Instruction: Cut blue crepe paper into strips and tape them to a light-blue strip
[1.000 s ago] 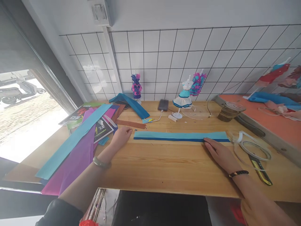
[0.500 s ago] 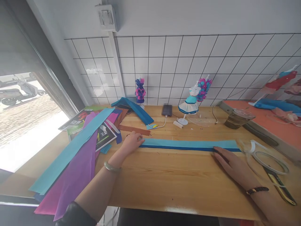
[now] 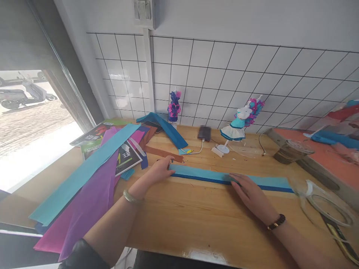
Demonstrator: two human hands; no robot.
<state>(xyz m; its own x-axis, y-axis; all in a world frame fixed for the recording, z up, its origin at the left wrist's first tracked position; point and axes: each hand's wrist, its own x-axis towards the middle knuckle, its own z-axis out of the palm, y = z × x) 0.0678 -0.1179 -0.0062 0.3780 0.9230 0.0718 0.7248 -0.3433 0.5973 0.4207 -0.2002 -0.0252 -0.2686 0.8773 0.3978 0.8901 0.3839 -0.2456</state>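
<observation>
A long light blue strip [image 3: 202, 173] of thin paper or cloth lies flat across the wooden table, with a dark blue band along its near edge. My left hand [image 3: 160, 171] holds the strip's left end, thumb at the near side and forefinger at the far side. Over its middle, my right hand [image 3: 251, 192] rests with the fingers stretched out, the fingertips touching the strip and slightly blurred. The strip's right end runs on past that hand to a coil of clear tape or tubing [image 3: 329, 209].
At left, purple sheets [image 3: 97, 198] and a light blue sheet [image 3: 92, 164] overlap printed booklets [image 3: 129, 160]. Behind are a brown strip [image 3: 164, 152], a phone [image 3: 204, 133] on a cable and small dressed stands [image 3: 234, 129]. A cup [image 3: 291, 151] and a yellow-edged cutter [image 3: 340, 237] are at right.
My right hand has slid left along the strip, from near its right end to its middle. My left hand stays at the left end. The view has shifted slightly.
</observation>
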